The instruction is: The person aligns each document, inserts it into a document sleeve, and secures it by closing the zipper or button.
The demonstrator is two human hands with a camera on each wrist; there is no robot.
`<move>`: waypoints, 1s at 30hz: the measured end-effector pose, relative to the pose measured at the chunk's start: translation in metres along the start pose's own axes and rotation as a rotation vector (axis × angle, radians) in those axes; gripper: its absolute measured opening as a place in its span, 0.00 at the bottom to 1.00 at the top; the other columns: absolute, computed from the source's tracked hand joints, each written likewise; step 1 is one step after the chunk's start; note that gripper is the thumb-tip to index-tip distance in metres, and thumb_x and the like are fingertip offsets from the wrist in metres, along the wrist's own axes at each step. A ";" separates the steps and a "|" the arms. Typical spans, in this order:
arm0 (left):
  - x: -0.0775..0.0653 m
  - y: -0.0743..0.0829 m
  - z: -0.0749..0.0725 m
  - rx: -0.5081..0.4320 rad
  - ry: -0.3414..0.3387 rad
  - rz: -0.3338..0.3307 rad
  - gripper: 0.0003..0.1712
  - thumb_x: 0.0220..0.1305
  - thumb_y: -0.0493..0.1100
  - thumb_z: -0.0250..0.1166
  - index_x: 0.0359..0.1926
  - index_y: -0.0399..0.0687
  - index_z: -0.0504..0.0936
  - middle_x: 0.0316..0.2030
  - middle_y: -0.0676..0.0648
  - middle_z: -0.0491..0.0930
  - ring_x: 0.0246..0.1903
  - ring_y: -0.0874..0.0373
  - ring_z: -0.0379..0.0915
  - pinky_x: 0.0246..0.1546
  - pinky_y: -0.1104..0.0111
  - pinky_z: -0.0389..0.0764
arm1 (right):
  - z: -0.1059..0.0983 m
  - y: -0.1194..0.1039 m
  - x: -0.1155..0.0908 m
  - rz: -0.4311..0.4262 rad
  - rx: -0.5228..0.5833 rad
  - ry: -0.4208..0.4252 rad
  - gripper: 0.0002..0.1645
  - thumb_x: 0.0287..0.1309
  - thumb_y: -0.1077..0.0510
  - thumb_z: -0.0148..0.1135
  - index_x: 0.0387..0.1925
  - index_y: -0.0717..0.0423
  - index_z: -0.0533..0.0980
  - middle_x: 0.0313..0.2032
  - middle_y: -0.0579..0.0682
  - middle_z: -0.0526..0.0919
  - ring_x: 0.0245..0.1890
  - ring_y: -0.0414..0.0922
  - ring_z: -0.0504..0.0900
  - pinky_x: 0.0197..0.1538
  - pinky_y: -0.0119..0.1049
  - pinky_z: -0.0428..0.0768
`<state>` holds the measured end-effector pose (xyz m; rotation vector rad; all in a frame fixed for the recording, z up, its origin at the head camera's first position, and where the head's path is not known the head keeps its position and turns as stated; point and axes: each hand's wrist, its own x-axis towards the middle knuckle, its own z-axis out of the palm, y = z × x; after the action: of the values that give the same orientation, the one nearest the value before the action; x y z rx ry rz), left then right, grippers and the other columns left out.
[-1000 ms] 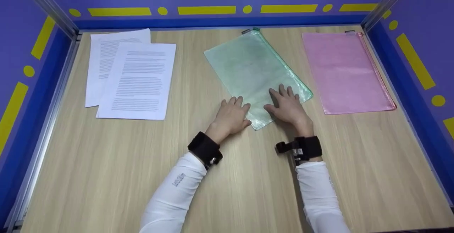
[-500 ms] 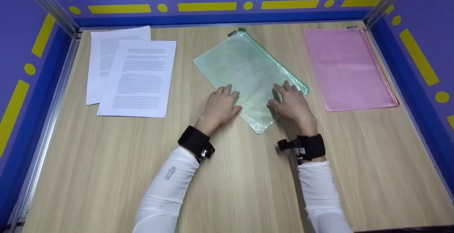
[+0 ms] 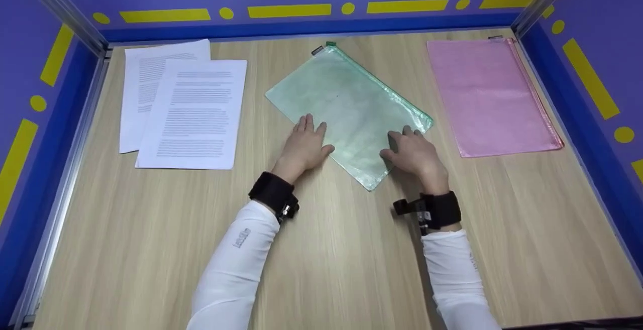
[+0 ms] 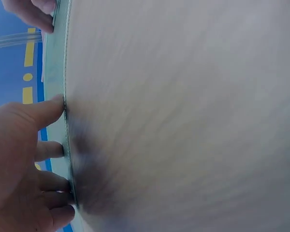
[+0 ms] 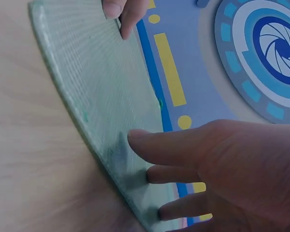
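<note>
A translucent green zip pouch (image 3: 346, 104) lies flat and turned at an angle on the table, its green zipper edge facing the upper right. My left hand (image 3: 301, 144) touches the pouch's lower-left edge with its fingers spread; in the left wrist view the fingertips (image 4: 58, 104) meet that edge. Over the pouch's lower-right part is my right hand (image 3: 414, 154), its fingers bent a little and the tips on or just above the surface. The right wrist view shows the right thumb (image 5: 145, 142) over the green mesh, pinching nothing.
At the left lie two overlapping printed paper sheets or stacks (image 3: 196, 119). A pink zip pouch (image 3: 495, 99) lies flat at the right. Purple and blue panels (image 3: 281, 28) with yellow marks bound the wooden table (image 3: 321, 269) at the back and sides.
The green pouch has turned counter-clockwise and its upper end has shifted left. My left hand has moved left and up along with it. My right hand has moved slightly right and down.
</note>
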<state>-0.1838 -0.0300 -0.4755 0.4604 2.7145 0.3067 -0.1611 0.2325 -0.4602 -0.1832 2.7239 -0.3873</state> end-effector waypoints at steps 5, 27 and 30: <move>-0.014 0.015 0.003 0.063 0.017 -0.059 0.42 0.74 0.61 0.51 0.75 0.38 0.56 0.74 0.24 0.49 0.76 0.33 0.46 0.73 0.55 0.64 | 0.007 0.008 0.009 -0.011 0.044 0.017 0.38 0.69 0.45 0.54 0.73 0.58 0.61 0.75 0.71 0.50 0.76 0.70 0.47 0.71 0.67 0.60; -0.027 -0.032 0.000 -0.073 0.109 -0.125 0.41 0.69 0.62 0.56 0.75 0.47 0.60 0.76 0.30 0.48 0.76 0.29 0.39 0.73 0.38 0.52 | -0.006 -0.006 0.000 0.102 0.077 0.072 0.33 0.69 0.43 0.51 0.67 0.59 0.68 0.58 0.68 0.79 0.58 0.66 0.78 0.56 0.61 0.77; -0.025 -0.039 -0.001 -0.073 0.107 -0.153 0.41 0.69 0.63 0.55 0.75 0.48 0.59 0.76 0.30 0.48 0.76 0.29 0.40 0.73 0.39 0.54 | -0.006 -0.006 0.000 0.095 0.042 0.072 0.28 0.69 0.43 0.51 0.59 0.59 0.73 0.51 0.67 0.82 0.51 0.64 0.81 0.49 0.60 0.78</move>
<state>-0.1727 -0.0750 -0.4772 0.2198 2.8115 0.3977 -0.1626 0.2286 -0.4534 -0.0281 2.7793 -0.4312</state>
